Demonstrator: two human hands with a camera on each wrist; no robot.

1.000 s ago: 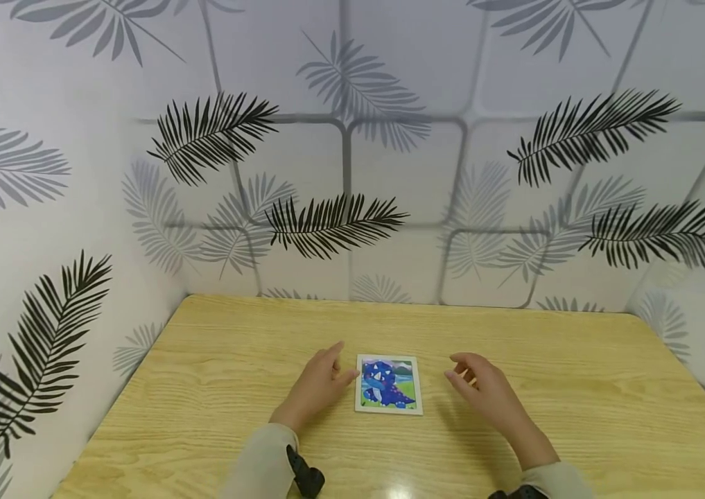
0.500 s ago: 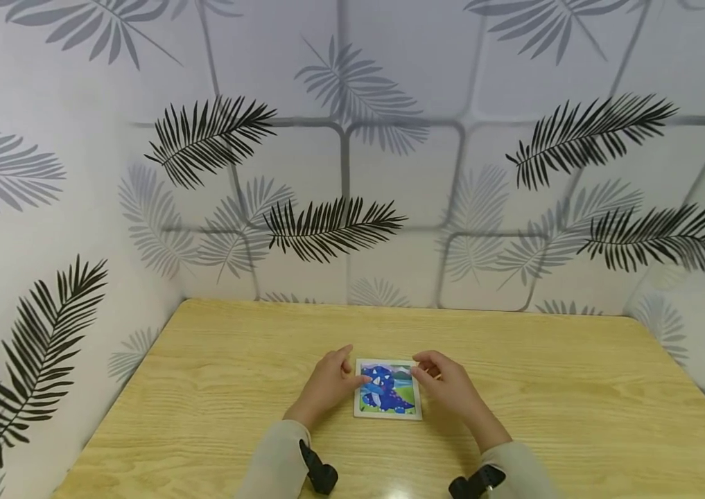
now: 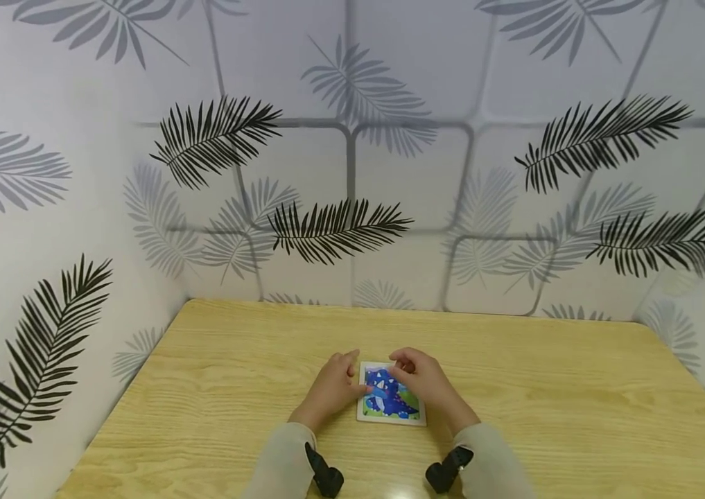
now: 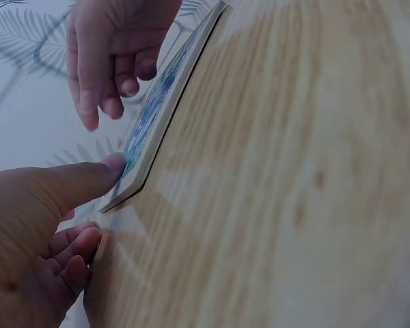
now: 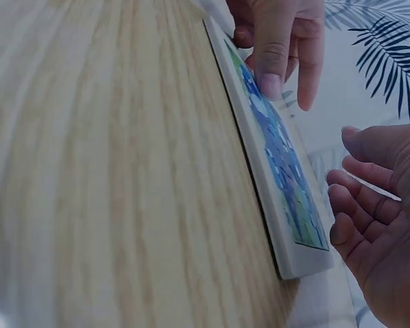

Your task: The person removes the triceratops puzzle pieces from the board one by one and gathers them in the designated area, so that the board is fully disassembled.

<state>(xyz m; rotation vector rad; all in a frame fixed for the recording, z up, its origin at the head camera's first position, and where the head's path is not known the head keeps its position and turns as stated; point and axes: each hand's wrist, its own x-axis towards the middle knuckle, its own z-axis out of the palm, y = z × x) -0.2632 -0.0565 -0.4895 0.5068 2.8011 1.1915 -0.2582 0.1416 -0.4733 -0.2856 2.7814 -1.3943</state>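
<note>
A flat square dinosaur picture board [image 3: 401, 405] with a white border lies on the table, its blue dinosaur facing up. The left hand [image 3: 329, 388] is at its left side: the thumb rests on the picture's edge in the left wrist view, while the other fingers stay loosely bent beside the board. Over the upper right corner hovers the right hand [image 3: 430, 382], partly covering the picture from the head camera. In the right wrist view, the right hand [image 5: 389, 205] has loosely bent fingers apart from the board [image 5: 287, 171], with nothing between them.
The wooden table [image 3: 233, 360] reaches back to a pale wall [image 3: 402, 263] printed with dark and grey leaves. Black wrist straps with cameras [image 3: 327, 479] sit over the light sleeves [image 3: 280, 461].
The right hand has moved left from beside the board to over its upper right part. The left hand has shifted slightly right, its thumb now over the board's edge.
</note>
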